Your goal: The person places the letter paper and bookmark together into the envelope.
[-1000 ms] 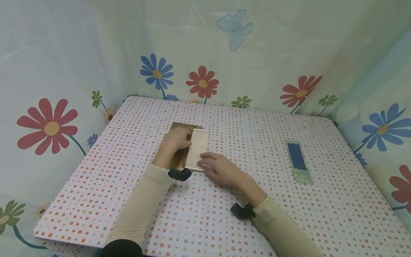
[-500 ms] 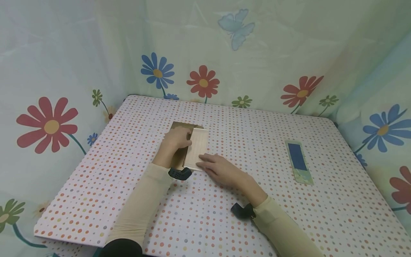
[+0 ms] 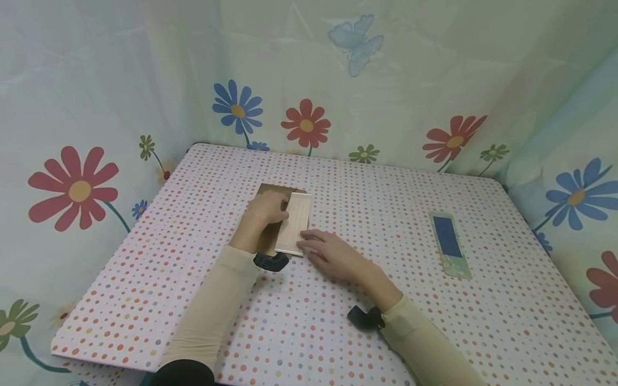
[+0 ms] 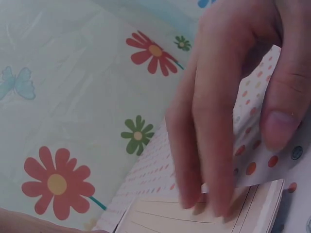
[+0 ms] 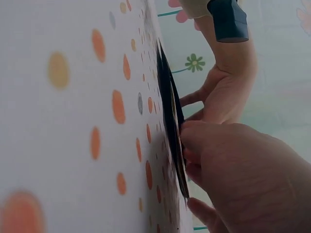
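Note:
An open notebook (image 3: 293, 222) lies on the dotted table, its ruled cream pages on the right and a brown side (image 3: 268, 239) on the left. My left hand (image 3: 264, 210) rests over the brown side, fingers bent down and thumb toward the pages. The right hand (image 3: 333, 254) touches the lower right edge of the pages with its fingertips. Seen in the left wrist view, two right fingers (image 4: 214, 145) reach down onto the ruled page (image 4: 170, 216), with the thumb apart from it. Dark cover edges (image 5: 170, 107) stand slightly apart in the right wrist view.
A flat pale-green rectangle with a dark blue panel (image 3: 447, 236) lies on the right of the table. Floral curtains (image 3: 401, 80) stand behind and at both sides. Each wrist carries a black device (image 3: 270, 261).
The ruled pages have shifted slightly left at their near end, and a brown strip now shows along their right side. Both hands stay almost in place.

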Demonstrator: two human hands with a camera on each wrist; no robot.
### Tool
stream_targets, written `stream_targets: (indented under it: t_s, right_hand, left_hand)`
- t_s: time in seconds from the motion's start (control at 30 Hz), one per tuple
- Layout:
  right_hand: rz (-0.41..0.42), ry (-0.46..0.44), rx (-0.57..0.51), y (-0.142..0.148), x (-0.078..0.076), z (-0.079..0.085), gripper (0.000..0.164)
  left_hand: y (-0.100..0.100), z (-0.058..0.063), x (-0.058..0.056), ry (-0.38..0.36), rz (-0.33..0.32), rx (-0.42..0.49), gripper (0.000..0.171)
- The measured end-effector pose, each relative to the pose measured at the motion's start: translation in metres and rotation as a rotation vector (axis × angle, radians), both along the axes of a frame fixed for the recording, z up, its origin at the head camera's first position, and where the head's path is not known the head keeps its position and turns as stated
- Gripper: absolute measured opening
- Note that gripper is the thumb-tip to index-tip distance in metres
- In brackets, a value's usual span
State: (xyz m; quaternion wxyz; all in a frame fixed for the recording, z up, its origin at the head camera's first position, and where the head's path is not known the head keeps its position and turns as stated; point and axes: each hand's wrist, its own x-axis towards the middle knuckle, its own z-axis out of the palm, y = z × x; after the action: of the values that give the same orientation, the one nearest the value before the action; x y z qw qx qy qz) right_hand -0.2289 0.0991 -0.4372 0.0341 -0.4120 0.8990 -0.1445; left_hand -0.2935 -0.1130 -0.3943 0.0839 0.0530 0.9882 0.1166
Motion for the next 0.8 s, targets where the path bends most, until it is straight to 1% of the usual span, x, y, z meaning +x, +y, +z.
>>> stream_targets:
  t_s: [0.13, 0.27, 0.57, 0.63, 0.8]
  right_hand:
    - [0.023, 0.002, -0.021, 0.0002, 0.0005, 0.0005, 0.033]
    - [0.051, 0.018, -0.023, 0.001, 0.0008, 0.0004, 0.033]
    - [0.088, 0.05, 0.055, 0.0014, 0.0014, 0.0018, 0.039]
    - [0.091, 0.06, 0.043, 0.001, 0.0011, 0.0013, 0.039]
    - [0.088, 0.092, -0.034, -0.0002, 0.0002, -0.0011, 0.032]
  left_hand:
    - [-0.0001, -0.0001, -0.0003, 0.002, 0.001, 0.007, 0.05]
    - [0.0004, 0.0003, -0.0008, 0.006, 0.004, 0.008, 0.049]
    - [0.0007, 0.0029, 0.0006, 0.007, 0.001, 0.008, 0.049]
    - [0.0006, 0.003, 0.0009, 0.005, 0.003, 0.009, 0.049]
    - [0.0006, 0.0021, 0.0007, -0.005, 0.006, 0.015, 0.049]
